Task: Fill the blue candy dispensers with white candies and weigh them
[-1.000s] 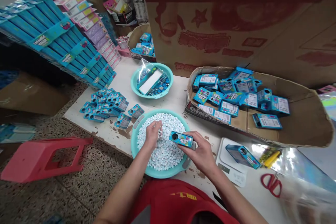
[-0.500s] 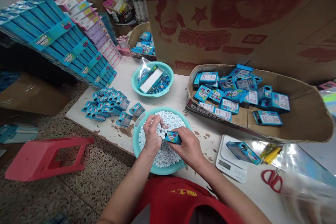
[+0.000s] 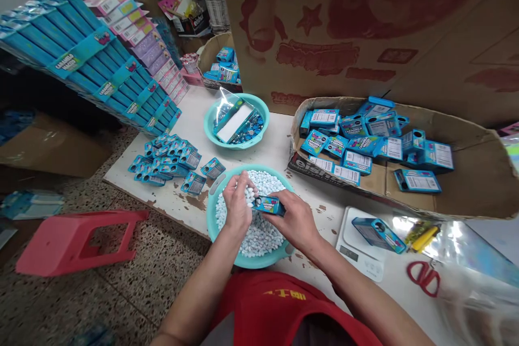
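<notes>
Over a turquoise basin point(image 3: 248, 263) full of small white candies point(image 3: 259, 239), my two hands meet. My left hand point(image 3: 238, 203) is cupped round a clump of the candies, some showing at its fingertips. My right hand point(image 3: 295, 216) grips a small blue candy box point(image 3: 267, 205) by its far end, the box lying nearly level with its holed end facing the candies in my left hand. More small blue boxes point(image 3: 166, 161) are grouped on the table to the left of the basin.
Behind stands a second turquoise basin point(image 3: 241, 146) with blue caps and a clear packet. At right are a cardboard tray point(image 3: 478, 194) of blue boxes, a white scale point(image 3: 357, 265) bearing one box point(image 3: 375, 232), and red scissors point(image 3: 424, 278). A red stool point(image 3: 57, 248) is on the floor.
The box in my right hand has tipped closer to level, showing more of its printed side. Fewer candies show at my left fingers, which stay against the box's holed end.
</notes>
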The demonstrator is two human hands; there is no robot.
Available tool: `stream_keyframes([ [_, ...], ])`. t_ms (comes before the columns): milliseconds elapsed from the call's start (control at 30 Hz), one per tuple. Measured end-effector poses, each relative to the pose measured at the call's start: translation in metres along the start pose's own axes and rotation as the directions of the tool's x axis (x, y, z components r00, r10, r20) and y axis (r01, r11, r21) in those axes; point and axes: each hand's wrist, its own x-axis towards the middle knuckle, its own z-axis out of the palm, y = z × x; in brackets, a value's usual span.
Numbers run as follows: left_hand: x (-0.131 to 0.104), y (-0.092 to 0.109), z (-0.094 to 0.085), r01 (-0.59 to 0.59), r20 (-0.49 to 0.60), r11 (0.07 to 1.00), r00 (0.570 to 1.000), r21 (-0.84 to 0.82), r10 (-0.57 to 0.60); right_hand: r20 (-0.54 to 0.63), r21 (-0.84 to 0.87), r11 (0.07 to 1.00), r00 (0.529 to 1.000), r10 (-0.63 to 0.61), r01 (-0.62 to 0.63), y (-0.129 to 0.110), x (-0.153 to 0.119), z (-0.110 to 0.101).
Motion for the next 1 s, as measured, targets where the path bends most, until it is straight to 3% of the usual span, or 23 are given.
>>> stream_keyframes([
  [167, -0.001, 0.007, 0.005, -0.026, -0.031, 0.999, 0.999, -0.029, 0.025, -0.002, 0.024, 0.999, 0.999, -0.042, 0.042, -0.005, -0.002, -0.003],
  [300, -0.002, 0.008, 0.007, -0.031, -0.037, 0.999, 0.999, -0.017, 0.030, -0.080, 0.063, 0.998, 0.996, -0.026, 0.031, -0.006, -0.004, -0.005],
  [700, -0.004, 0.006, 0.004, -0.057, -0.108, 0.998, 0.992, 0.025, 0.059, -0.062, 0.099, 0.995, 0.998, 0.000, 0.007, -0.005, -0.001, 0.004],
  [833, -0.007, 0.009, 0.005, -0.083, -0.078, 0.995, 0.993, 0.059, 0.087, -0.070, 0.123, 0.992, 0.998, 0.004, 0.005, -0.006, -0.002, 0.004],
  [1000, -0.009, 0.008, 0.004, -0.041, -0.026, 0.996, 0.999, 0.075, 0.043, -0.045, 0.136, 0.991, 0.999, 0.023, -0.017, -0.005, -0.003, 0.007],
])
